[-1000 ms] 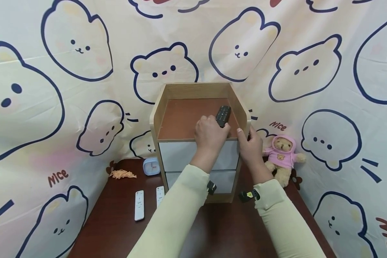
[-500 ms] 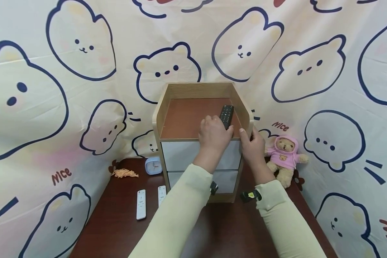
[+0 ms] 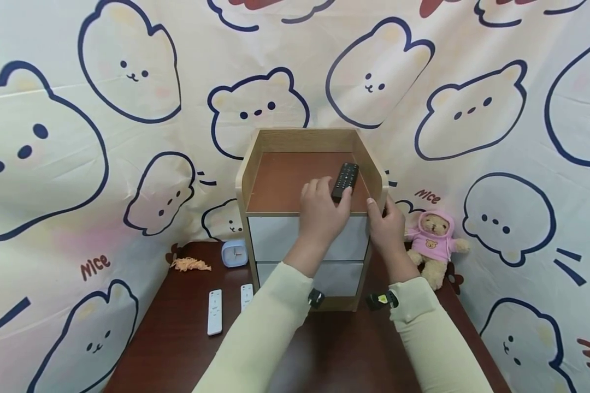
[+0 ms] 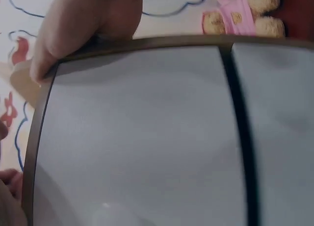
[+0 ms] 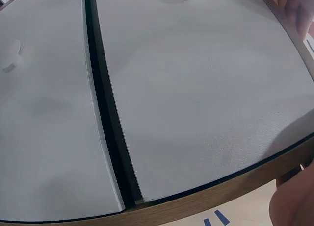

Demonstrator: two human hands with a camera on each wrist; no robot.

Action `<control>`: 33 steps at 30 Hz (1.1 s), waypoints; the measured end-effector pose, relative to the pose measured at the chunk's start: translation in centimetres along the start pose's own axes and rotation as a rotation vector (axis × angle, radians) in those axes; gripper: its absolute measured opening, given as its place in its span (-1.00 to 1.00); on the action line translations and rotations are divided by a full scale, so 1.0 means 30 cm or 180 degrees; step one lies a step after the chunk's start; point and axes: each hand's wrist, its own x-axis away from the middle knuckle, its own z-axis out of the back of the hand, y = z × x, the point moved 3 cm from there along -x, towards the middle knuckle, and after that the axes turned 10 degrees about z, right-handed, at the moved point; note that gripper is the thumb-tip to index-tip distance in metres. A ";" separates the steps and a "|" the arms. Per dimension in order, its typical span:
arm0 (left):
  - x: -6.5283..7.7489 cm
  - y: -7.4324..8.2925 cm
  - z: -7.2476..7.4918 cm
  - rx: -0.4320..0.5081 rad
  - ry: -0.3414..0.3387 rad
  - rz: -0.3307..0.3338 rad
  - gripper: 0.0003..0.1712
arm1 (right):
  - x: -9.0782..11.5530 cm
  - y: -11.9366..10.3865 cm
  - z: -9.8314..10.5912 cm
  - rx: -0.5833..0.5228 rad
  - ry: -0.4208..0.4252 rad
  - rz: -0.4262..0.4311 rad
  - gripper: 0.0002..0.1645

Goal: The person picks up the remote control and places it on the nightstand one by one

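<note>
A black remote control (image 3: 346, 179) lies at the right front of the brown top shelf of a wooden drawer cabinet (image 3: 302, 141). My left hand (image 3: 323, 215) reaches over the shelf's front edge, fingers along the remote's left side and thumb at its lower right. In the left wrist view only the edge of this hand (image 4: 10, 196) shows, and the pinch itself is hidden. My right hand (image 3: 387, 226) grips the cabinet's right side panel near the front corner, thumb inside and fingers outside. The left wrist view also catches that right hand (image 4: 93, 20) on the corner, beside the white drawer fronts (image 4: 142, 133).
On the dark table left of the cabinet lie two white remotes (image 3: 214, 312), (image 3: 246, 295); behind them are a blue clock (image 3: 234, 254) and an orange stringy bundle (image 3: 190, 264). A teddy bear (image 3: 432, 243) in pink sits at the right. A printed cloth (image 3: 142, 142) hangs behind.
My left hand's fingers have straightened and the hand has drawn slightly back. More of the remote control shows, and its near end has swung a little left. The right hand keeps its hold.
</note>
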 end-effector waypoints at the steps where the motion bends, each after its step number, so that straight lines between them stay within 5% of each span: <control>1: 0.018 -0.017 0.016 0.0159 0.0081 -0.0107 -0.43 | 0.002 0.000 -0.003 -0.0006 0.0003 -0.0002 -0.32; 6: 0.159 -0.139 0.118 0.0487 0.0361 -0.0556 -0.55 | 0.009 -0.001 -0.025 -0.0038 -0.0028 -0.0042 -0.32; 9: 0.253 -0.234 0.184 0.0454 0.0454 -0.0622 -0.54 | 0.006 -0.008 -0.036 -0.0073 -0.0042 -0.0049 -0.31; 18: 0.498 -0.586 0.285 0.0052 0.0627 -0.0075 -0.47 | -0.006 -0.016 -0.025 -0.0045 0.0050 -0.0012 -0.32; 22: 0.579 -0.776 0.309 0.0060 0.0824 0.0319 -0.48 | 0.001 -0.010 -0.010 -0.0012 0.0101 -0.0056 -0.32; 24: 0.619 -0.873 0.319 -0.0043 0.0813 0.0719 -0.44 | 0.005 -0.005 -0.010 -0.0037 0.0082 -0.0095 -0.30; 29: 0.710 -1.081 0.313 -0.0485 0.0420 0.1855 -0.21 | 0.010 0.001 0.001 -0.0036 0.0085 -0.0197 -0.27; 33: 0.778 -1.188 0.301 -0.0738 0.0089 0.2389 -0.04 | 0.002 -0.002 -0.009 -0.0014 0.0057 -0.0167 -0.30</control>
